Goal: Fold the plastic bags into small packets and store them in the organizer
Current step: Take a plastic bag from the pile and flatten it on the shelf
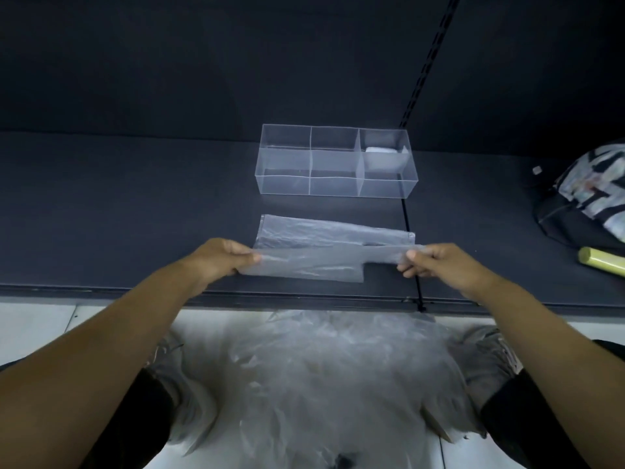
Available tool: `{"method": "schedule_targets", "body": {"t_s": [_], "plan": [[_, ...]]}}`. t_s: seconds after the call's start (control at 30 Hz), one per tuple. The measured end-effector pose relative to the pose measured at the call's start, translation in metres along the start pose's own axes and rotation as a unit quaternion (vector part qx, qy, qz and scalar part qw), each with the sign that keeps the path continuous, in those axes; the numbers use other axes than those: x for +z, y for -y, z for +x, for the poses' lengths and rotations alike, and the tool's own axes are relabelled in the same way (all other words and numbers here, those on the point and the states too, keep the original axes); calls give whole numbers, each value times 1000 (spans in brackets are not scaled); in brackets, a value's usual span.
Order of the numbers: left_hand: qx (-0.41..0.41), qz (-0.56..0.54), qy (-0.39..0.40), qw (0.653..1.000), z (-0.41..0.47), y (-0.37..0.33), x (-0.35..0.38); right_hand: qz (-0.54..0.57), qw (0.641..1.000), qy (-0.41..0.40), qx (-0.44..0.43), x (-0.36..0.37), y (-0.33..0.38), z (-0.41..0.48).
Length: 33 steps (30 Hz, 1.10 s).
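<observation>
A clear plastic bag point(324, 248) lies stretched lengthwise on the dark shelf point(135, 211), its near long edge lifted and folded over. My left hand point(220, 257) pinches the bag's left end. My right hand point(436, 258) pinches its right end. Behind the bag stands a clear organizer point(334, 162) with several compartments. A folded white packet point(382, 151) sits in its back right compartment. A heap of loose clear bags point(331, 377) lies on the floor between my feet.
A patterned backpack point(588, 194) rests on the shelf at the right, with a yellow-green cylinder point(602, 260) in front of it. The shelf's front edge point(304, 296) runs below my hands. A slotted upright point(429, 59) rises at the back wall.
</observation>
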<state>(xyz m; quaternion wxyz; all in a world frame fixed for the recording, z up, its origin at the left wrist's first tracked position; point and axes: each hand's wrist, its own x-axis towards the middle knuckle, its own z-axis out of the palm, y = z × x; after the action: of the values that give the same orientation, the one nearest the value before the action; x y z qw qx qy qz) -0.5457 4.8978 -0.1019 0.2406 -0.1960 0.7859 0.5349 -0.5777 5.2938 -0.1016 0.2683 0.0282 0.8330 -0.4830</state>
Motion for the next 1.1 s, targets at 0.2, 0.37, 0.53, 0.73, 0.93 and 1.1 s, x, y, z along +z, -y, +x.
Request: {"method": "schedule_targets", "body": {"t_s": [0.2, 0.37, 0.53, 0.73, 0.93, 1.1], "plan": [[6, -43, -85, 995, 47, -16, 4, 30, 987, -151, 52, 4, -4, 36], [38, 15, -172, 984, 83, -17, 21, 13, 961, -257, 107, 15, -14, 62], [59, 168, -242, 954, 88, -15, 35, -51, 942, -308, 119, 20, -16, 72], [353, 319, -288, 831, 63, -12, 85, -83, 938, -306, 141, 19, -14, 76], [245, 486, -136, 828, 70, 29, 102, -81, 928, -324, 165, 19, -10, 78], [217, 532, -138, 807, 71, 30, 103, -167, 870, -451, 109, 52, 15, 71]]}}
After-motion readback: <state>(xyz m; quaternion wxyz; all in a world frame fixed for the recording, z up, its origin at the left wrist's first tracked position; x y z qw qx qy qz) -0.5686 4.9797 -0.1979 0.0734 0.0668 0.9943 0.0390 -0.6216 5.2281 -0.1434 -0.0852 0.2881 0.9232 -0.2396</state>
